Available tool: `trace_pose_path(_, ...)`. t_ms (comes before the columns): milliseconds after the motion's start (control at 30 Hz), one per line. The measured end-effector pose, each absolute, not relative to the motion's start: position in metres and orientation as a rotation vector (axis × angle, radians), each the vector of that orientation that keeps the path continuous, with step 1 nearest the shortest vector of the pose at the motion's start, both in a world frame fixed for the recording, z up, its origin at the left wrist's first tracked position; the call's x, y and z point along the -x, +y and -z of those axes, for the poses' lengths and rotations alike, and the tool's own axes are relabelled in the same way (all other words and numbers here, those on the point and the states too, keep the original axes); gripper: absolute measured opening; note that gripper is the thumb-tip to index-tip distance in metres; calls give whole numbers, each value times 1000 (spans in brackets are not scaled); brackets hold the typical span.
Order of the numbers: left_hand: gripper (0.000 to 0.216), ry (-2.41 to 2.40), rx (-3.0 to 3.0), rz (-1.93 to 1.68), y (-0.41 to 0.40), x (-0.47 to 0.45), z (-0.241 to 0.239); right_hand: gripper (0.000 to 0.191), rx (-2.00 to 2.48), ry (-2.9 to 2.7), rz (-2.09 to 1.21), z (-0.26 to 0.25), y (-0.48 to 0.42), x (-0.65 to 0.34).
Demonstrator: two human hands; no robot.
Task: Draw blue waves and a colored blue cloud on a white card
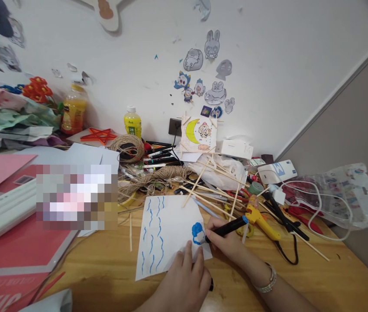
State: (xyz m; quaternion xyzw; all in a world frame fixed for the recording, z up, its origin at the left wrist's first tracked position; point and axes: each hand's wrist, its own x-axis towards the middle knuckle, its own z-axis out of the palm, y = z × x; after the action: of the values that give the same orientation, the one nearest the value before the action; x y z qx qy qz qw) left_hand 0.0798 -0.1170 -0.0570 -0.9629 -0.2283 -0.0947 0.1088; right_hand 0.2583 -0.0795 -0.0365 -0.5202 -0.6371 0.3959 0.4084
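Note:
A sheet of white paper [171,216] lies on the wooden table, with wavy blue lines down its left part and a blue cloud-like outline [197,229] near its right edge. My right hand [224,242] is closed around a black marker with a blue end [231,226], its tip hidden or touching the paper by the outline. Stretched out on the lower edge of the sheet, my left hand [187,277] presses it down with fingers apart. A short black piece, maybe a marker cap [211,284], shows beside my left thumb; whether the hand touches it I cannot tell.
Behind the paper are thin wooden sticks [203,195], twine [128,147], pens and a plastic bag [219,171]. A yellow glue gun [262,221] with its cord lies at right. Red packaging [18,255] and a white device [5,212] fill the left; a yellow bottle [132,123] stands behind.

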Motion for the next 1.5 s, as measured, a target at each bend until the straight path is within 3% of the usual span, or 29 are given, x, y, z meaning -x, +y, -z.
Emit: trace_pose_path(1500,28,-661,2824,263,-118,-79,52,25,1311,-1590,-1041,41,-79,-260)
